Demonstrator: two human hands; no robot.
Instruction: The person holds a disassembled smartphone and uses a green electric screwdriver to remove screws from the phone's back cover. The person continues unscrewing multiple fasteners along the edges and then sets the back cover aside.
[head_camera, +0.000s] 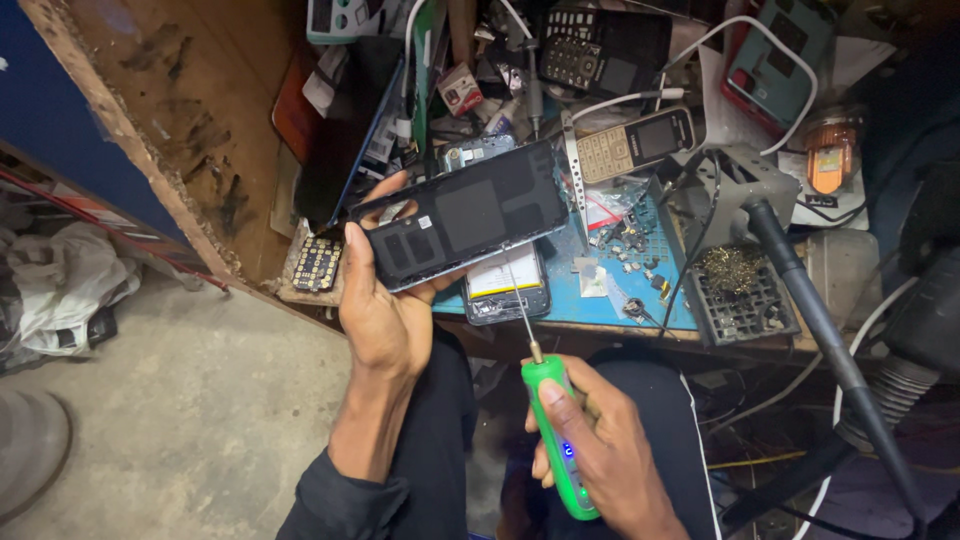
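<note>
The phone back panel (465, 215) is showing matte black with one small white sticker. The electric screwdriver (558, 440) is glowing bright green, a blue light shining on its side, its thin shaft silver. The work mat (590, 300) on the counter is showing sky blue. The keypad phone (637, 143) is looking beige with a dark screen. The brass wool (732, 270) is gleaming gold in a black holder. The floor (200, 400) is lying grey, and the sleeve (340, 500) is showing dark.
</note>
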